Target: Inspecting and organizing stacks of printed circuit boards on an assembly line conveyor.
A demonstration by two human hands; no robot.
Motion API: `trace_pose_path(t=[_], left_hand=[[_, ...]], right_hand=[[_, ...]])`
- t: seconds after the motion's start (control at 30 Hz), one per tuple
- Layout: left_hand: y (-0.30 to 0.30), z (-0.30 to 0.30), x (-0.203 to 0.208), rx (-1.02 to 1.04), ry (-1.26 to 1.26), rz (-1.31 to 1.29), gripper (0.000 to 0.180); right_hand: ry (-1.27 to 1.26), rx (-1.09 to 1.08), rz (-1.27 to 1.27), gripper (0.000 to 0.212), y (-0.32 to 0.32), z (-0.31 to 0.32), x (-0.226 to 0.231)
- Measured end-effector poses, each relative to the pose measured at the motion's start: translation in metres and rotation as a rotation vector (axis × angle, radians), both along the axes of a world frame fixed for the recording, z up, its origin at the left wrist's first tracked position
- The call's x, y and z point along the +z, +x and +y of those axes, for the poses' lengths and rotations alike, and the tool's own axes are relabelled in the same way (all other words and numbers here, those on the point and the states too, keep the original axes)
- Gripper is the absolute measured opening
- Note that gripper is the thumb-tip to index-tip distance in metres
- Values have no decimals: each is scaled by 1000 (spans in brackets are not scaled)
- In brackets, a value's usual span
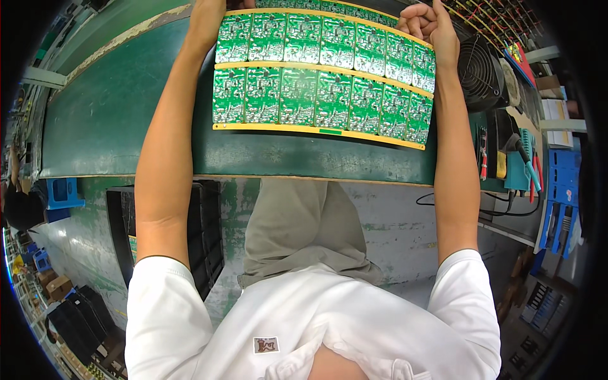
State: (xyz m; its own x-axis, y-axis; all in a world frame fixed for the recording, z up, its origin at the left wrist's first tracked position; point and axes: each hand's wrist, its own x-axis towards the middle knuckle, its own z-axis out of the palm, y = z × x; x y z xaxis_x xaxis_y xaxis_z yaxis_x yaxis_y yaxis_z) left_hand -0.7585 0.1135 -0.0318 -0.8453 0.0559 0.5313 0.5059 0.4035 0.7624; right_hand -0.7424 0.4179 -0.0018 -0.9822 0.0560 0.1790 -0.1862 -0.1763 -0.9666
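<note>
green-painted tabletop (114, 126), worn, its near edge running across the view; items listed left to right.

blue stool (64, 192): on the floor, beyond the tabletop's near left corner.

black trays (209, 234): stacked below the near edge, partly covered by the left forearm; contents not legible.

left hand (212, 18): at the far left corner of the circuit-board panel, fingers bent toward its edge. mostly cut off by the upper border; how far open, and how firm its hold, cannot be told.

circuit-board panel (320, 76): green boards in yellow-edged strips, between the two hands, over the tabletop's middle and back from its near edge. two rows of seven show whole; a further part at the far side is cut off. near side apparently raised, with dark shadow beneath.

right hand (429, 28): at the far right corner, fingers curled well in; whether they grip the panel is hard to make out.

step in hand, as judged: steadying the panel by both sides. next move would call for matched support, keeping it from twisting.

fan (479, 69): black, toward the tabletop's right end.

teal holder (518, 176): near right corner, beside hand tools (537, 172), crowded and partly indistinct.
</note>
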Motion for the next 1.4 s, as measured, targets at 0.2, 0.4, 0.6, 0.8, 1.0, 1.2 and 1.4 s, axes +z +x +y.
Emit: trace_pose_path(t=[0.2,0.4,0.6,0.8,1.0,1.2,1.4], left_hand=[[-7,-6,-1,11,219,-242,54],[3,7,13,6,425,-400,54],[12,11,23,7,368,-405,53],[18,17,28,6,363,-403,57],[12,-6,17,-122,234,-329,52],[16,5,21,-100,316,-405,48],[10,-6,14,-144,328,-361,48]], right_hand=[[50,0,61,62,-5,3,-11],[14,10,83,62,-5,4,-13],[-50,35,99,62,-3,4,-12],[-92,144,57,63,-11,9,-25],[-124,242,18,63,-25,14,-36],[-167,343,-21,64,-45,24,-49],[-214,454,-51,64,-60,28,-59]])
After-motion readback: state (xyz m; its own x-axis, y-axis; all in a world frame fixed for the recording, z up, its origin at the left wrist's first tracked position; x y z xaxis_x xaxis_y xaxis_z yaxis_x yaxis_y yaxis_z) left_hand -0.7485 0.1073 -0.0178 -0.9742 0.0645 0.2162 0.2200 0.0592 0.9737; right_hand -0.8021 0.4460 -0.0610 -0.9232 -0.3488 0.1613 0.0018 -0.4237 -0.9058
